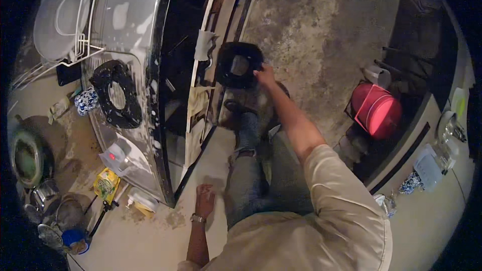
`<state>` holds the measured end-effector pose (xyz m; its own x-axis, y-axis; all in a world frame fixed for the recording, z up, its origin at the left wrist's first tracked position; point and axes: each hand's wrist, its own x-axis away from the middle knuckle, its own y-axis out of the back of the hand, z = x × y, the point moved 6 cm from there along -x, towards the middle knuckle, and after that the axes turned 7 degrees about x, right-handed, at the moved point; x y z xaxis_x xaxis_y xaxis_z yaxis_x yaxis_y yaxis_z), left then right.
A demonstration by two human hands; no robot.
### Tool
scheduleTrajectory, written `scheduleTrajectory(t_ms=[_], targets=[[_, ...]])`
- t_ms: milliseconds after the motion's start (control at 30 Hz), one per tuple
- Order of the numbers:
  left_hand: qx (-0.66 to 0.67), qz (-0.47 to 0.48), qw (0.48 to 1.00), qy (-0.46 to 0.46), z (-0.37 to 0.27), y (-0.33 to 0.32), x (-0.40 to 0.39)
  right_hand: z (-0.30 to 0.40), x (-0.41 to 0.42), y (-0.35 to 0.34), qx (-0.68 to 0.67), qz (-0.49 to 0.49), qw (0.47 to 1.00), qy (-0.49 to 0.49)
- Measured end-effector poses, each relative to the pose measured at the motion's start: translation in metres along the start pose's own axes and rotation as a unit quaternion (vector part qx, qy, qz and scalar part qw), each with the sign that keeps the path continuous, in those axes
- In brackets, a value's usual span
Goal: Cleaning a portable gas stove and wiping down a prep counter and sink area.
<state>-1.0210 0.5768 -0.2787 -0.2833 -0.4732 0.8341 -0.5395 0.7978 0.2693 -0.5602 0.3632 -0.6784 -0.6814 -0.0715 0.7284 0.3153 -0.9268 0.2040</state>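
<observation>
My right hand grips the right edge of a black rounded-square ring with a central opening, held out over the stained floor. At the lower middle my left hand lies against a pale surface, with a metal watch on its wrist and nothing visible in it. To the left, a similar black ring lies on a wet-looking, whitish-streaked metal top with a dark edge, which looks like a cooker. A blue-and-white crumpled scrubber or cloth touches that top's left side.
A white wire rack, yellow pouch, white pump dispenser and metal pot stand left. Dark open space with torn, light-coloured strips borders the metal top. A red round container is at right. My legs and feet are below my right arm.
</observation>
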Motion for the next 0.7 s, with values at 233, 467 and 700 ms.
scheduleTrajectory(t_ms=[233, 467, 700], targets=[[-0.296, 0.015, 0.947, -0.125, -0.053, -0.01, 0.022, 0.023, -0.077, -0.164, 0.005, 0.01, 0.995, 0.103], [-0.359, -0.128, 0.901, -0.205, -0.067, 0.044, 0.043, 0.05, -0.07, -0.243, 0.081, 0.026, 0.994, 0.069], [-0.103, -0.171, 0.899, -0.389, -0.209, 0.03, 0.036, 0.005, -0.045, -0.11, -0.335, 0.204, 0.898, -0.2]])
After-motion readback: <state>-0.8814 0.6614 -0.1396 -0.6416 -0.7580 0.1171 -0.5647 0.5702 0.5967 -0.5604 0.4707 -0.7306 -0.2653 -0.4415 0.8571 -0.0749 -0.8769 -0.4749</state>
